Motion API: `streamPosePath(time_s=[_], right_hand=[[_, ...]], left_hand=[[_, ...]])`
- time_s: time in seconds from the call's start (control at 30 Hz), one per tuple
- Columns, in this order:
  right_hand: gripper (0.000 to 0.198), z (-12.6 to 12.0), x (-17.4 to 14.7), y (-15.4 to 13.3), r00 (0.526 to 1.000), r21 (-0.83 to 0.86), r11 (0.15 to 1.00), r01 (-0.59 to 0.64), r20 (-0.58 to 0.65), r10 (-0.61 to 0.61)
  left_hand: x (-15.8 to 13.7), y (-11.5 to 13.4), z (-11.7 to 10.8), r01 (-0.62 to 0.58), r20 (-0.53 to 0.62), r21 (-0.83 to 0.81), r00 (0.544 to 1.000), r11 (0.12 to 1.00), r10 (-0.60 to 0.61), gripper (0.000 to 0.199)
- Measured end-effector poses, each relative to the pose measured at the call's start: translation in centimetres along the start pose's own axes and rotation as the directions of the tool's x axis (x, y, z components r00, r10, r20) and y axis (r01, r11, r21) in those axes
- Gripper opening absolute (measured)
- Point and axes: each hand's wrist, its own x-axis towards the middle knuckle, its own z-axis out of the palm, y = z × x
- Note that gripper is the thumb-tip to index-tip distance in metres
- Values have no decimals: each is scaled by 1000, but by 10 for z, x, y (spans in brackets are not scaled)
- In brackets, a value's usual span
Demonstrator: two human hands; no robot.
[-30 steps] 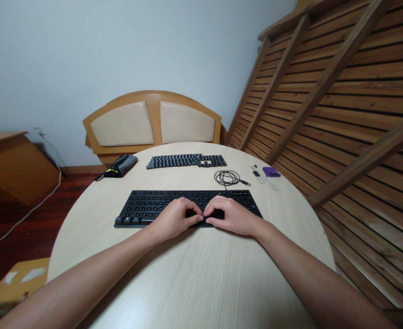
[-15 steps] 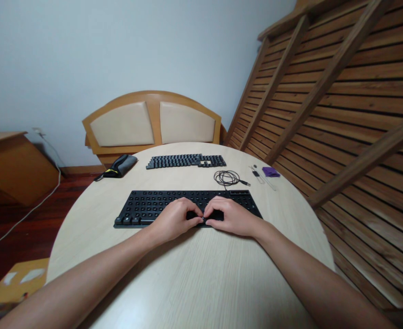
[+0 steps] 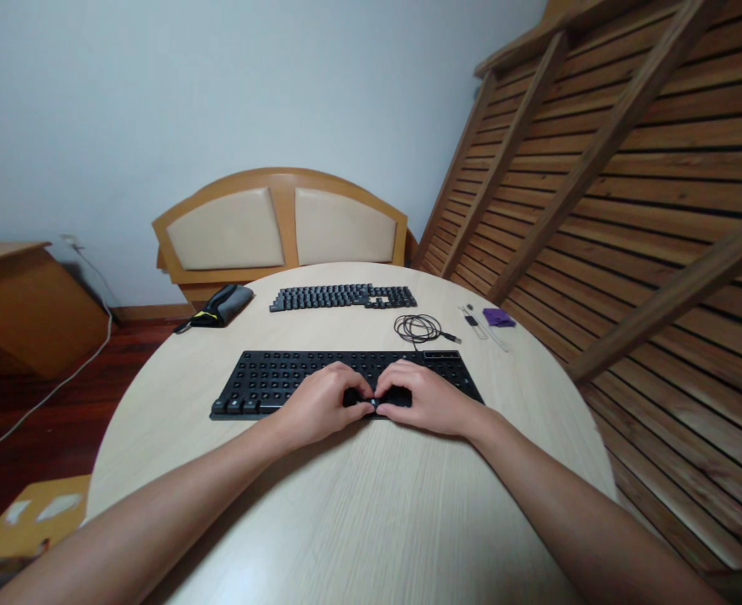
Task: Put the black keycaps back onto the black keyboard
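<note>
A black keyboard (image 3: 282, 366) lies across the table, most of its switches bare and a few keycaps seated at the left of its front row. At the front edge, right of the middle, a small dark keycap (image 3: 374, 404) shows between my fingertips. My left hand (image 3: 328, 399) is closed in a pinch on its left side, thumb low and index finger above. From the right, my right hand (image 3: 428, 398) pinches at the same keycap in a mirrored pose. Both hands rest over the keyboard and hide part of its lower rows.
Behind the keyboard lie rows of loose keycaps (image 3: 320, 296). A coiled USB cable (image 3: 417, 329) sits to their right, near thin wire tools (image 3: 473, 321) and a purple cloth (image 3: 498, 317). A dark pouch (image 3: 224, 306) is at the round table's (image 3: 345, 521) left edge.
Almost nothing differs. My fingertips stay at the same keycap, with only a very slight shift of the thumbs.
</note>
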Motion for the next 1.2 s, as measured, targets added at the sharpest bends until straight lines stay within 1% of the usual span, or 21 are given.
streamPosePath(time_s=[0.2,0.5,0.8,0.9,1.03,1.2], right_hand=[[9,0,0,0,1000,2,1000,7,0,-7],[7,2,0,0,1000,8,1000,-10,6,10],[5,2,0,1,1000,-2,1000,-19,14,19],[7,3,0,2,1000,-20,999,-25,15,25],[7,3,1,-1,999,-62,998,-27,21,28],[6,0,3,-11,998,-163,986,-34,39,41]], left_hand=[[-2,0,-1,-16,6,17,1000,1000,16,13],[-2,-1,2,-34,-1,37,999,999,34,9],[-4,-3,8,11,18,4,1000,1000,-11,13],[-3,-2,7,2,14,24,1000,1000,-2,12],[-2,-1,7,-39,6,51,999,998,39,12],[-2,0,8,-45,34,109,999,993,41,16]])
